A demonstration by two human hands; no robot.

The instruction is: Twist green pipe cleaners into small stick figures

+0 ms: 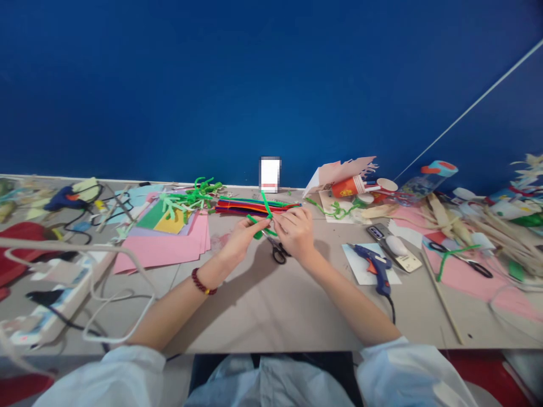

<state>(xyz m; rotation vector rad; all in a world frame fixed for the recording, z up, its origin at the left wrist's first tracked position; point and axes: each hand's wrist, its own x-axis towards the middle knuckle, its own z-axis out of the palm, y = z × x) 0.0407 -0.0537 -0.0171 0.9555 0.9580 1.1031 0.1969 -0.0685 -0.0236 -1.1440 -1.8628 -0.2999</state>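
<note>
Bright-green, fuzzy, thin pipe cleaner (265, 203) is pinched by both the left hand (237, 242) and the right hand (296, 230) above the flat grey table (263, 316), toward its far edge; likely light, bendable, low-slip, best gripped mid-stem, clear of probably sharp wire ends.

Single view, head-worn, looking from just above the shirt front (271, 384). Faces forward and down over the tabletop (263, 319), roughly square-on to the blue wall (271, 85), which takes nearly the upper half of frame. Wide field: power strip (70, 299) at left, bottle (426, 183) well right. Sleeves (123, 376) nearest lens, cut by lower edge. Left hand (242, 237) and right hand (297, 230) farther out, just below frame centre.
</note>
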